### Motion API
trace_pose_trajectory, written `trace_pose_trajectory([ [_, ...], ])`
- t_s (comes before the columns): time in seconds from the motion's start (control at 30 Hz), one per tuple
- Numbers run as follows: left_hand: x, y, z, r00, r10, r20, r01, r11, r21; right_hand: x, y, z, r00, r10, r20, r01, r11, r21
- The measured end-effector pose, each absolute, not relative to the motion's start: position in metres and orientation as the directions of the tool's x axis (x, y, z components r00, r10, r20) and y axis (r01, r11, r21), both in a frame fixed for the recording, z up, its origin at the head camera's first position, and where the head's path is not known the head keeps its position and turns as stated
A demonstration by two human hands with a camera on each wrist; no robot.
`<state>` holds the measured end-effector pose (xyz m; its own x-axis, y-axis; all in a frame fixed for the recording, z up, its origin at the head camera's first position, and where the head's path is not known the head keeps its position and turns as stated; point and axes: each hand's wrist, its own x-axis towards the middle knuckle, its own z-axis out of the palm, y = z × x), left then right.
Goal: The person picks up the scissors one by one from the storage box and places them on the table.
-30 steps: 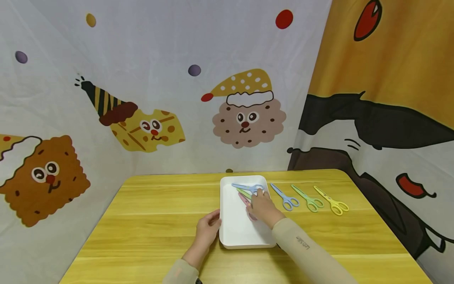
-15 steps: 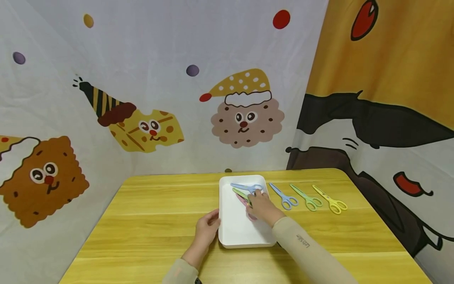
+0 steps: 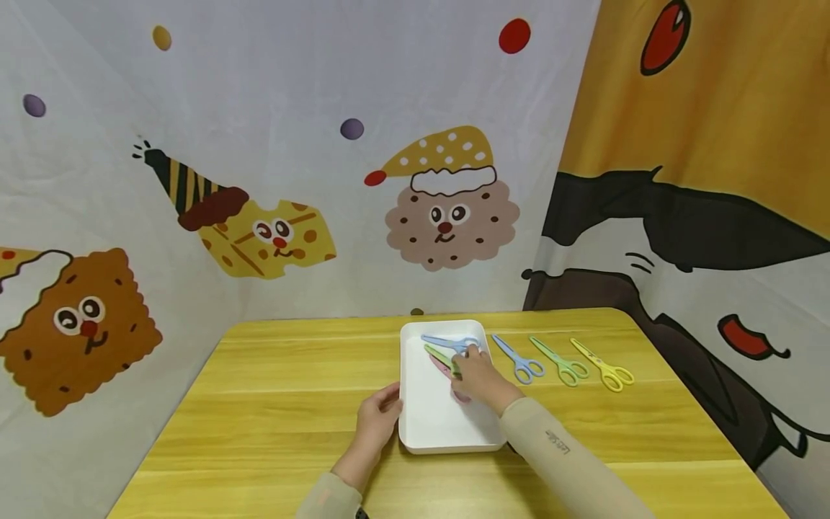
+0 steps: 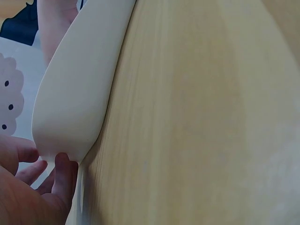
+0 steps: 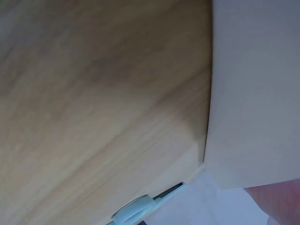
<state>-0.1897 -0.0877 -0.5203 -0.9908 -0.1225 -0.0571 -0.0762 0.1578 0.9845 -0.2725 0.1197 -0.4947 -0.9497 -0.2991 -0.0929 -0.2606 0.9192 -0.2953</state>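
Note:
A white tray (image 3: 428, 425) lies on the table, holding blue scissors (image 3: 444, 342), green scissors (image 3: 440, 355) and pink scissors (image 3: 441, 366). Over its right half, my right hand (image 3: 481, 380) pinches the green scissors near their handles, which the fingers hide. The pink pair is partly under that hand. My left hand (image 3: 376, 419) touches the tray's left wall. The left wrist view shows the left hand (image 4: 40, 192) with fingertips on the outside of the tray (image 4: 79, 89). In the right wrist view, the tray wall (image 5: 253, 98) covers much of the right side.
To the tray's right, blue scissors (image 3: 519, 360), green scissors (image 3: 560, 362) and yellow scissors (image 3: 603, 366) lie side by side on the wooden table (image 3: 279, 411). Behind the table hangs a cartoon-printed cloth (image 3: 279, 86).
The green scissors in the tray have shifted slightly left, across the pink pair, with my right hand. My left hand remains at the tray wall. The head view has turned a little.

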Motion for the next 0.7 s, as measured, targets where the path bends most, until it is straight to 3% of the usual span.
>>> trace_pose_trajectory([
  [0.7,-0.1929,-0.0881,-0.5243,-0.990,-0.126,-0.064,-0.082,0.145,0.986,-0.2747,0.1178,-0.4928,-0.958,-0.235,-0.162,-0.169,0.926,-0.338],
])
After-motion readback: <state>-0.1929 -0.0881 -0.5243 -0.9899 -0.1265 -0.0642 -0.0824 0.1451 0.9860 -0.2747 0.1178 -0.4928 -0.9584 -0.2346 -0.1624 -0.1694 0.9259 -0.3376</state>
